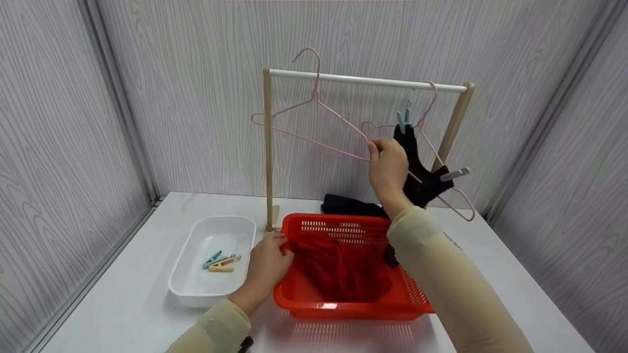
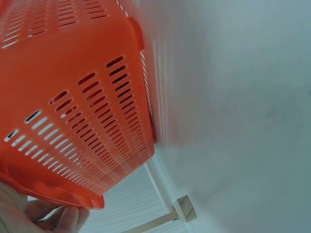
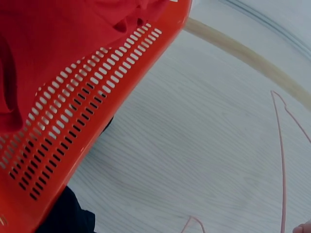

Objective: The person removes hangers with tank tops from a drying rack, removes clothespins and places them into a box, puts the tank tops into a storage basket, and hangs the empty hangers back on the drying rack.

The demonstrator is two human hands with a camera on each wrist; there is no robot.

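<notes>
My right hand (image 1: 389, 166) is raised before the rack and pinches the right side of a pink wire hanger (image 1: 316, 94). That hanger's hook rises above the rack's white rod (image 1: 363, 79), overlapping it in the head view. In the right wrist view, only a fingertip shows at the lower right corner, beside the hanger wire (image 3: 283, 184). My left hand (image 1: 268, 262) grips the left rim of a red plastic basket (image 1: 353, 310), its fingers curled at the rim in the left wrist view. Crumpled red cloth (image 1: 338, 269) lies in the basket.
A second pink hanger (image 1: 433, 100) hangs at the rod's right end, with black cloth (image 1: 411, 147) clipped on it by a blue-green peg (image 1: 403, 121) and a grey peg (image 1: 455, 174). More black cloth (image 1: 351, 205) lies behind the basket. A white tray (image 1: 184, 255) holds pegs.
</notes>
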